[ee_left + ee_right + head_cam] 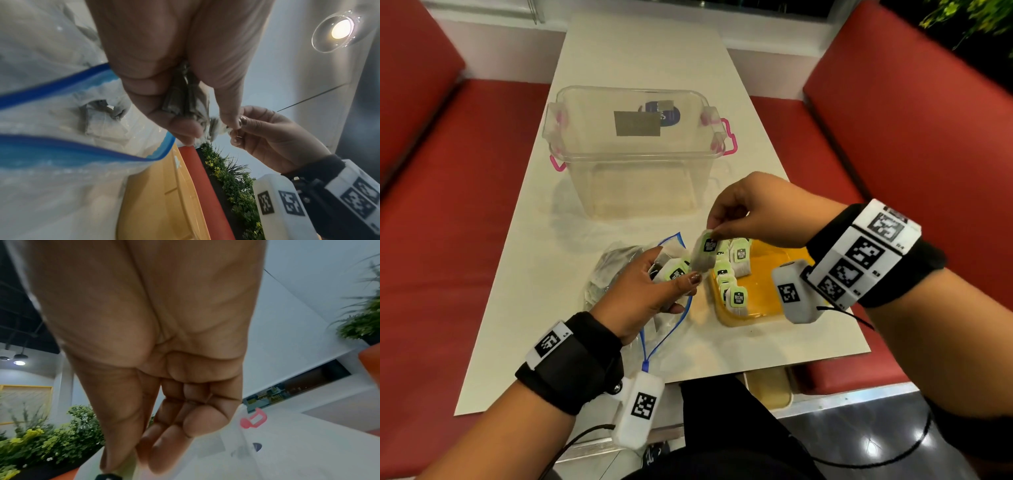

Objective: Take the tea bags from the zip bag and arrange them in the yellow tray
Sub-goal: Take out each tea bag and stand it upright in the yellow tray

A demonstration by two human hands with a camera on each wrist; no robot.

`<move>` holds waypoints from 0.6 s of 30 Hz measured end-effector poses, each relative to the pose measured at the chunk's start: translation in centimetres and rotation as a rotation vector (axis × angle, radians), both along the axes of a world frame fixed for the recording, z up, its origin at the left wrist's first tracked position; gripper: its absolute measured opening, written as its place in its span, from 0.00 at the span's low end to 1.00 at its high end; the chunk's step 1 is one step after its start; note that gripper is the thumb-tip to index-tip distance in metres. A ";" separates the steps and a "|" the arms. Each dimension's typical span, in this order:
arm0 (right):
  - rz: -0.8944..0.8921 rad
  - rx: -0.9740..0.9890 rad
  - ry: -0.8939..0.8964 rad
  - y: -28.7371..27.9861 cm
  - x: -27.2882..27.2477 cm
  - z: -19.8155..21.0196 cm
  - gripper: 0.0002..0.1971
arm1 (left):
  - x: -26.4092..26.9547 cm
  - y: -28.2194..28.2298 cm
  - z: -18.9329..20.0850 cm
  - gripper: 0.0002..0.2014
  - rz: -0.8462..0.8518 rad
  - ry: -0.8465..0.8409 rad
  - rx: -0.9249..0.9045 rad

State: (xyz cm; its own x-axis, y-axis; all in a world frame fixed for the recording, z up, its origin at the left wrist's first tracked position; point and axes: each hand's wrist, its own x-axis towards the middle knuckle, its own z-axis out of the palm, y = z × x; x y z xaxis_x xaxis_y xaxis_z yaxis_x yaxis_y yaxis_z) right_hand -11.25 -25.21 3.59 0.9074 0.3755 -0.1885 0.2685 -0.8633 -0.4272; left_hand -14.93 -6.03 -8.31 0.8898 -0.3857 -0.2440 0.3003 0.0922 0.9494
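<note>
1. The right hand [748, 209], right of centre in the head view, has its thumb and fingertips pinched on the green tag of a tea bag [705, 255], which hangs just over the left rim of the yellow tray [763, 315].
2. The left hand [645, 291], lower left of centre, has its fingers curled round a small bunch of tea bags [673, 269]; the left wrist view shows grey sachets squeezed between thumb and fingers [180, 97].
3. The zip bag [613, 270] lies on the white table [626, 54] under and behind the left hand. Its blue-edged mouth gapes toward the tray, and more sachets show dimly through the clear plastic.
4. The yellow tray sits just right of the zip bag, at centre right. A row of green-tagged tea bags [732, 287] stands along its left side, and one more tagged bag [741, 257] is near its far left corner. The rest of the tray floor is partly hidden by the right wrist.
5. A clear plastic tub [633, 154] with pink clips stands in the upper centre of the frame, beyond both hands. Labels show through its far wall.
6. Red seats [928, 144] flank the table on both sides.
</note>
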 end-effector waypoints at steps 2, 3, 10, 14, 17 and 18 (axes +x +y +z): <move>-0.018 -0.029 -0.021 -1.1 0.4 0.5 0.04 | 0.1 0.1 -0.2 0.23 0.026 0.023 -0.017; -0.027 -0.051 -0.033 -1.6 0.7 0.6 0.04 | 0.1 0.2 -0.3 0.20 0.036 0.035 -0.028; -0.096 -0.360 0.038 -4.8 2.6 -2.3 0.06 | 0.4 0.3 -0.5 0.12 0.085 0.115 -0.098; -0.108 -0.436 0.161 -5.4 2.8 -5.2 0.09 | 0.4 0.4 -0.7 0.13 0.109 0.130 -0.119; -0.121 -0.401 0.208 -5.3 3.0 -7.0 0.10 | 0.3 0.4 -0.8 0.11 0.116 0.124 -0.110; -0.121 -0.395 0.215 -5.2 3.1 -7.4 0.10 | 0.3 0.5 -0.9 0.11 0.119 0.123 -0.109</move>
